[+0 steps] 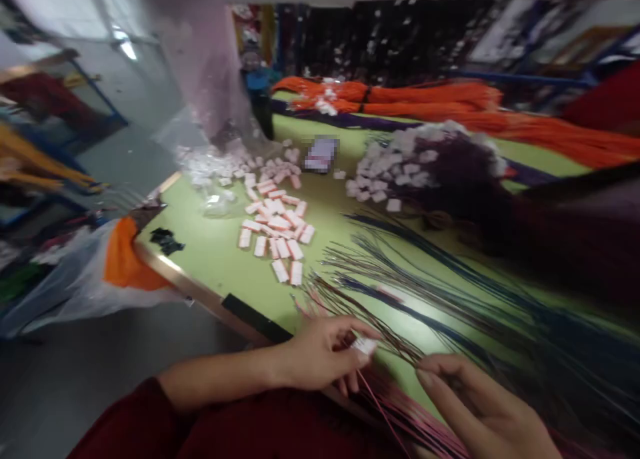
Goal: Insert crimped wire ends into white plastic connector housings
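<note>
My left hand is at the front edge of a green table, fingers pinched on a small white tag and a thin cord. My right hand lies beside it at the lower right, thumb and fingers pressed on a fan of thin dark and pink cords that spreads across the table. A scatter of white-and-red tags lies just beyond my left hand. The picture is blurred by motion.
A pile of white tags on dark cords sits at the back middle. Orange cord bundles lie along the far edge. A clear plastic bag stands at the back left. An orange cloth and a plastic bag hang off the table's left edge.
</note>
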{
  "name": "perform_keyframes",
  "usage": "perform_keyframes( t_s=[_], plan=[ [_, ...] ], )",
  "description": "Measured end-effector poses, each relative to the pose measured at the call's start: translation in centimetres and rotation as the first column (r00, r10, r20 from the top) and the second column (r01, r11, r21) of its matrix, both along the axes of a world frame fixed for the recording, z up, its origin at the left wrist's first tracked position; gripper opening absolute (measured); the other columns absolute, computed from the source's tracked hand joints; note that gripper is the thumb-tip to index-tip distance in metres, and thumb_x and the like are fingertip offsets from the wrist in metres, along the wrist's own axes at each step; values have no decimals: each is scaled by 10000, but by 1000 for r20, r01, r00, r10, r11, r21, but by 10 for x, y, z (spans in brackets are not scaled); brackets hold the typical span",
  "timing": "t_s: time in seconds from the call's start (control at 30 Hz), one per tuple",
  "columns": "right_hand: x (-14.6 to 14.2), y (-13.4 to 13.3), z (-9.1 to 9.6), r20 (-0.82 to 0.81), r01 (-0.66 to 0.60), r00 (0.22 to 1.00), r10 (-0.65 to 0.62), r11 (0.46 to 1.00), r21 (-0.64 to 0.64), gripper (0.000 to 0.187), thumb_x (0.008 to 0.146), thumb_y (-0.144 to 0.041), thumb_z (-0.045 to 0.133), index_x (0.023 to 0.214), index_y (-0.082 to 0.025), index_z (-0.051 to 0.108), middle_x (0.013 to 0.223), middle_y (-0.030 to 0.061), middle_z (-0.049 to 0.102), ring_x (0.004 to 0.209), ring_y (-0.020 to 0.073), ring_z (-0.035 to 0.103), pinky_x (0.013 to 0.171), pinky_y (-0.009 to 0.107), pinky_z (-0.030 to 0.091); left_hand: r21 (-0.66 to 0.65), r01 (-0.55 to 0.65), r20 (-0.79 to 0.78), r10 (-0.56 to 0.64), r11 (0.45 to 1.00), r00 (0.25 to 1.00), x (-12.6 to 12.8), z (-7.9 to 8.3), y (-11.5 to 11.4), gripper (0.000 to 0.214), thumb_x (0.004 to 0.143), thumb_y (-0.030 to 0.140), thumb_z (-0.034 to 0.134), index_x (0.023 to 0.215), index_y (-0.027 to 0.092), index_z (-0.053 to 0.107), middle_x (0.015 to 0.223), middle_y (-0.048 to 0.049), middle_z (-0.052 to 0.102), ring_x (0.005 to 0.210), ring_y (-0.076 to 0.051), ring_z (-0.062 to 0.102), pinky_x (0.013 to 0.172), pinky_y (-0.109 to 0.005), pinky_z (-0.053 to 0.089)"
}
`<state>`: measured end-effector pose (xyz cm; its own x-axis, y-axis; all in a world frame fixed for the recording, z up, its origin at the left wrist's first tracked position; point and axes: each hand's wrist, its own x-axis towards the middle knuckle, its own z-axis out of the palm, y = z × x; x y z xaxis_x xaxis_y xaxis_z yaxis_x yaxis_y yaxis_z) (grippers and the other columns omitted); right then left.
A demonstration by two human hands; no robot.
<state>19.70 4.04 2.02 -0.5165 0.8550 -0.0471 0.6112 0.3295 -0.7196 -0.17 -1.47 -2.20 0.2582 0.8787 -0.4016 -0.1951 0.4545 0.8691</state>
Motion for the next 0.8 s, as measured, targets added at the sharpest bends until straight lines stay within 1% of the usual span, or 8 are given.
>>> perform_keyframes(
  t_s=[0.13, 0.23, 0.33, 0.47, 0.53, 0.6, 0.73, 0.8],
  plan=[
    [-5, -16, 4, -75, 94, 993, -87, 992, 90, 200, 818, -349, 554, 790, -215, 700, 702, 26, 725, 575, 150, 675, 545, 179, 540, -12, -77, 36, 77, 997, 996, 9, -2, 7, 323, 819, 336, 588, 1095, 168, 591, 672, 35, 560, 468, -64, 541, 403, -161, 417],
    [-6, -22, -8, -92, 111, 991, -95, 978, 179, 209, 849, -296, 516, 866, -220, 710, 776, 42, 744, 653, 172, 699, 615, 225, 558, -56, -78, -7, 77, 995, 997, 14, 1, 10, 268, 819, 366, 581, 971, 149, 621, 572, 53, 527, 451, -72, 525, 406, -171, 426],
    [-4, -24, -18, -89, 114, 991, -100, 978, 175, 201, 858, -228, 503, 914, -228, 696, 783, 30, 741, 647, 159, 689, 608, 230, 546, -105, -67, -42, 63, 992, 997, 17, 3, 9, 257, 808, 368, 592, 928, 143, 625, 495, 62, 513, 432, -86, 516, 413, -189, 437],
    [-1, -23, -18, -42, 90, 995, -86, 988, 123, 166, 841, -159, 510, 842, -206, 669, 719, 19, 699, 608, 135, 629, 584, 225, 501, -148, -80, -99, 66, 986, 993, 18, 6, 8, 272, 774, 323, 639, 985, 151, 632, 485, 61, 546, 426, -87, 512, 418, -190, 428],
    [-1, -23, -12, -22, 101, 995, -99, 992, 76, 146, 842, -151, 511, 793, -190, 643, 691, 15, 659, 600, 127, 590, 575, 223, 474, -145, -88, -131, 69, 986, 989, 17, 7, 7, 254, 770, 325, 642, 953, 149, 650, 479, 57, 546, 428, -90, 511, 417, -193, 423],
    [-2, -25, 0, -53, 89, 994, -91, 996, -25, 131, 861, -159, 510, 818, -192, 629, 717, 6, 644, 632, 117, 582, 599, 212, 469, -129, -98, -162, 76, 987, 984, 14, 9, 5, 238, 773, 329, 641, 933, 156, 667, 490, 51, 550, 439, -94, 512, 428, -202, 430],
    [-9, -28, 31, -251, -116, 967, 53, 963, -242, 139, 891, -176, 521, 945, -230, 637, 849, -20, 683, 762, 89, 627, 709, 171, 487, -128, -132, -189, 107, 983, 976, 6, 14, 0, 228, 781, 336, 642, 934, 174, 688, 694, -6, 656, 539, -113, 565, 469, -221, 454],
    [-14, -26, 35, -328, -180, 941, 79, 940, -290, 133, 878, -166, 538, 921, -219, 652, 843, -26, 694, 746, 81, 634, 702, 157, 488, -145, -152, -171, 126, 978, 977, 6, 15, 0, 228, 789, 339, 638, 938, 171, 679, 767, -21, 675, 571, -118, 581, 484, -223, 461]
  ],
)
